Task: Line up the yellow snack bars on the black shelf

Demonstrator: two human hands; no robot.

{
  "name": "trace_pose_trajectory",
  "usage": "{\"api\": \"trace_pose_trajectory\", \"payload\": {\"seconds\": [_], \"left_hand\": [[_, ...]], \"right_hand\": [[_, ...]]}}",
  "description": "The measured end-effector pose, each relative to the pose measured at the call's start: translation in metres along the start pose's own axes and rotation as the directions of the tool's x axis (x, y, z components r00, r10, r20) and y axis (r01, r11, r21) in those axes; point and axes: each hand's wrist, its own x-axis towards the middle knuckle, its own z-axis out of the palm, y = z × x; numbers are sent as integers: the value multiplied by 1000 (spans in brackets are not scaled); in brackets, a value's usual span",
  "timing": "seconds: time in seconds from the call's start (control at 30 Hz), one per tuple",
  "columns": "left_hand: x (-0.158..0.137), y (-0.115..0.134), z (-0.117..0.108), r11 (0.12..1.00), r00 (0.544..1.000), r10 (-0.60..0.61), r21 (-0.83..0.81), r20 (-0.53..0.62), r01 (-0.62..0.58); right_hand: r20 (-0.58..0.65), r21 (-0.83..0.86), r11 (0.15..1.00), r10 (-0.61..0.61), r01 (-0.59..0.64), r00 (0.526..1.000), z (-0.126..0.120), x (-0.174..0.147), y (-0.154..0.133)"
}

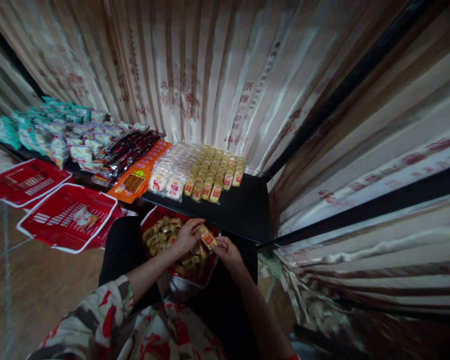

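Observation:
Between my two hands is a small yellow snack packet (pixel 207 236) with a red and white label. My left hand (pixel 189 237) pinches its upper left end, and my right hand (pixel 228 252) grips its lower right end. Below them, a red basket (pixel 147 218) between my legs holds many similar yellow packets (pixel 161 235). On the black shelf (pixel 247 210) just ahead stand rows of the same yellow packets (pixel 216 192), labels facing me. White round packets (pixel 165 185) are lined up to their left.
Left along the shelf lie an orange bag (pixel 133 181), dark red packets (pixel 129 150), white packets (pixel 83 150) and green bags (pixel 7 132). Two red baskets (pixel 45 220) with white rims sit at the left; the nearer holds one packet (pixel 85 220). Pleated curtains (pixel 210 65) hang behind and right.

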Motion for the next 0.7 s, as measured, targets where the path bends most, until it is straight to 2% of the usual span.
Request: {"api": "trace_pose_trajectory", "payload": {"seconds": [0.17, 0.3, 0.4, 0.5, 0.6, 0.7], "left_hand": [[12, 18, 5, 994, 990, 89, 51, 105, -95], [20, 30, 16, 989, 978, 133, 42, 161, -142], [29, 36, 25, 985, 979, 135, 87, 152, -149], [38, 41, 33, 993, 987, 93, 67, 129, -102], [46, 44, 42, 999, 997, 18, 27, 74, -20], [54, 50, 52, 1000, 1000, -8, -8, -3, 8]], "right_hand": [[132, -76, 990, -109, 120, 985, -5, 2, -6], [93, -83, 991, -99, 106, 991, -5, 5, -16], [80, -1, 996, -88, 88, 993, -4, 6, -22], [58, 75, 995, -74, 70, 996, -4, 7, -24], [-7, 142, 987, -71, 71, 997, -3, 8, -23], [-94, 174, 977, -112, 127, 989, -5, 12, -23]]}}
